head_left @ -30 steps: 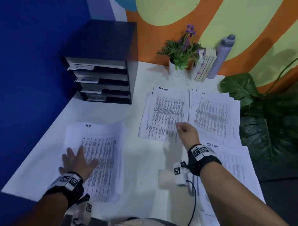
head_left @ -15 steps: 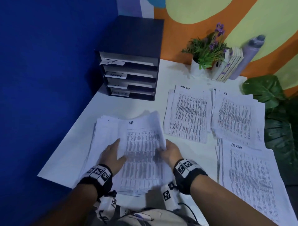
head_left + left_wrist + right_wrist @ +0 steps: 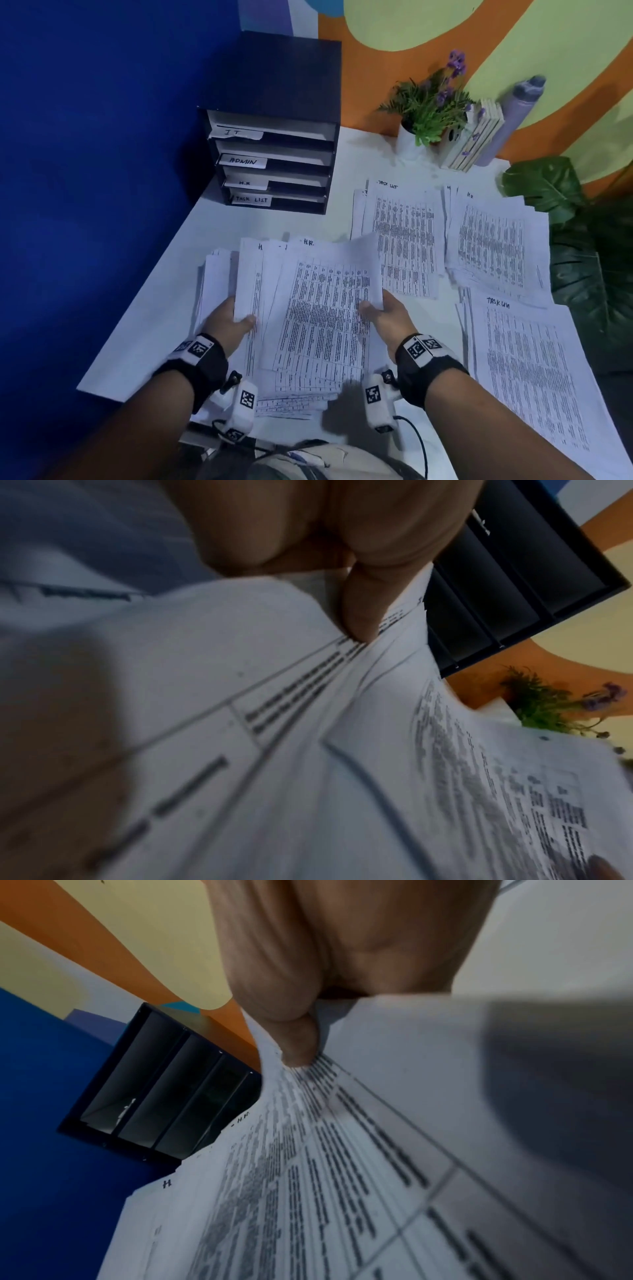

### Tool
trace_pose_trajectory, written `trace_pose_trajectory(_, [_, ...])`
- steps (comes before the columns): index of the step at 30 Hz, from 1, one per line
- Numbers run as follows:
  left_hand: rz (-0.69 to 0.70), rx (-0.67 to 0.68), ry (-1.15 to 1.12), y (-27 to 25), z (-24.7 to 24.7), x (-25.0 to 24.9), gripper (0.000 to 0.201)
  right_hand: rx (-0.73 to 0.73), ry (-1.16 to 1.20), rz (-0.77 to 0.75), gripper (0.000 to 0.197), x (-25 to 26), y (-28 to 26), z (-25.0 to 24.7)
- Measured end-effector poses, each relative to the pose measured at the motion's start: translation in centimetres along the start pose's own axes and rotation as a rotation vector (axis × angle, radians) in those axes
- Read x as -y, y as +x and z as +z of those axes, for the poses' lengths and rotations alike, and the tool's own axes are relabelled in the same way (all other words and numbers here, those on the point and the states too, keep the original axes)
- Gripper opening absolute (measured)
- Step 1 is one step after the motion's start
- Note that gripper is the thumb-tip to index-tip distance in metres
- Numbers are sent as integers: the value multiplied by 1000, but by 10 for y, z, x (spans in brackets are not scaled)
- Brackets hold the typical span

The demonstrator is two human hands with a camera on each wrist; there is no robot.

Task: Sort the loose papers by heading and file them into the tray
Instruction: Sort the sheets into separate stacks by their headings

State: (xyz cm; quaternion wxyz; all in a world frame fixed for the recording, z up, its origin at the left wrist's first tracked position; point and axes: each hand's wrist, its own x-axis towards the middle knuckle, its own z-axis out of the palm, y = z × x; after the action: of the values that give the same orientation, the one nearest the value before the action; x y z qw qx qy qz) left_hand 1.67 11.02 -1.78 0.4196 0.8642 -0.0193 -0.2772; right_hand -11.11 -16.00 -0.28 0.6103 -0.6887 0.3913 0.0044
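The left hand (image 3: 230,320) pinches the left edge of a stack of papers (image 3: 315,318) headed "H.R.", thumb on top and fingers underneath, while the right hand (image 3: 390,317) pinches the right edge the same way, its thumb pressing the top sheet where the paper curls upward. The left wrist view shows the thumb (image 3: 359,615) pressed on the printed sheet, and the right wrist view shows the other thumb (image 3: 298,1042) bearing down on the lines of the table. The sheets are fanned unevenly and lifted at the far side, their near ends over the white table (image 3: 164,308). To the right lie three other piles: one headed "Task List" (image 3: 404,236), one beside it (image 3: 493,246), and a third nearer the person (image 3: 527,370). The dark filing tray (image 3: 274,137) stands at the far left corner against the blue wall, its four slots labelled IT, Admin, H.R. and Task List. A potted plant (image 3: 431,102), some books (image 3: 476,140) and a bottle (image 3: 517,109) stand along the painted wall.
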Motion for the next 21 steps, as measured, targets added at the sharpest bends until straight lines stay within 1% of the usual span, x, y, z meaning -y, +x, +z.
trace_pose_trajectory(1, [12, -23, 8, 2, -1, 3, 46, -28, -10, -9, 14, -2, 0, -3])
trace_pose_trajectory(3, [42, -56, -49, 1, -2, 7, 66, -93, -34, -1, 9, -7, 2, -8])
trace_pose_trajectory(4, [53, -65, -95, 1, -2, 8, 76, -110, -37, 3, 11, -10, 3, -11])
trace_pose_trajectory(5, [82, -71, -128, 0, -2, 9, 82, -124, -40, 11, 14, -13, 5, -14])
trace_pose_trajectory(6, [116, -68, -133, -1, -2, 8, 83, -138, -37, 22, 16, -15, 5, -15])
trace_pose_trajectory(8, [161, -42, -67, -3, -1, 8, 68, -155, 11, 42, 13, -21, 8, -18])
trace_pose_trajectory(10, [116, -18, -75, -1, 1, 8, 53, -166, 56, 71, 10, -24, 7, -17])
trace_pose_trajectory(12, [6, 30, -244, -1, 6, 3, 53, -164, 101, 93, 11, -27, 6, -15])
trace_pose_trajectory(14, [-117, 91, -467, 1, 13, 0, 57, -148, 141, 100, 19, -23, 1, -12])
trace_pose_trajectory(15, [-156, 116, -515, 1, 17, -1, 56, -146, 162, 99, 19, -25, 0, -11])
trace_pose_trajectory(16, [-169, 125, -494, 1, 18, -2, 51, -138, 193, 99, 15, -22, -2, -10])
trace_pose_trajectory(17, [-159, 120, -425, 1, 19, -3, 42, -125, 204, 97, 15, -22, -3, -10])
trace_pose_trajectory(18, [-139, 94, -342, 0, 20, -4, 30, -103, 202, 98, 14, -21, -4, -11])
trace_pose_trajectory(19, [-116, 59, -283, -2, 20, -4, 23, -75, 189, 96, 12, -22, -4, -12])
trace_pose_trajectory(21, [-82, 14, -233, -4, 21, -6, 22, -61, 176, 87, 5, -22, -3, -14])
